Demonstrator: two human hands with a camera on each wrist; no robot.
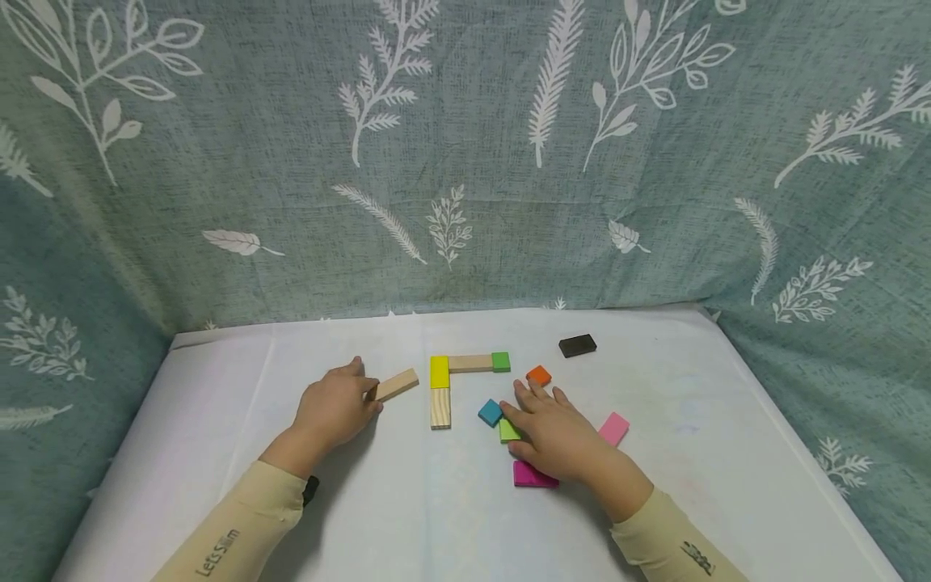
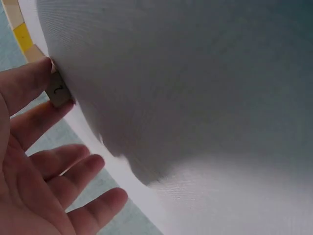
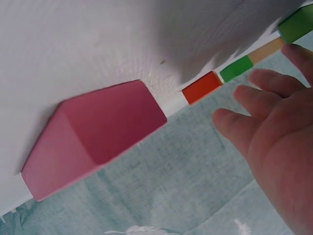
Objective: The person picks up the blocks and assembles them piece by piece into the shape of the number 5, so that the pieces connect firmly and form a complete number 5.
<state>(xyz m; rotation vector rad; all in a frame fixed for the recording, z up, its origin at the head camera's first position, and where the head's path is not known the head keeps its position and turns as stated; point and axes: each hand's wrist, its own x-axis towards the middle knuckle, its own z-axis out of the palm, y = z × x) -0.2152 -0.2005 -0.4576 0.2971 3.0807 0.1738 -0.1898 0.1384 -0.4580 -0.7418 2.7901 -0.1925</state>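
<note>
My left hand (image 1: 330, 412) pinches one end of a plain wooden block (image 1: 397, 385) between thumb and index finger; a small dark mark shows on its end in the left wrist view. To its right, a yellow block (image 1: 440, 373) joins a wooden block (image 1: 471, 364) tipped by a green block (image 1: 501, 361), with a striped wooden block (image 1: 440, 409) below. My right hand (image 1: 556, 432) spreads its fingers over the table, fingertips beside a blue block (image 1: 490, 413) and a lime block (image 1: 508, 432). Whether they touch, I cannot tell.
An orange block (image 1: 539, 375) lies just beyond the right fingertips. A magenta block (image 1: 534, 475) and a pink block (image 1: 614, 429) lie partly under the right hand. Farther back is a black block (image 1: 578, 346). A leaf-patterned curtain (image 1: 465, 162) borders the white table (image 1: 218, 453).
</note>
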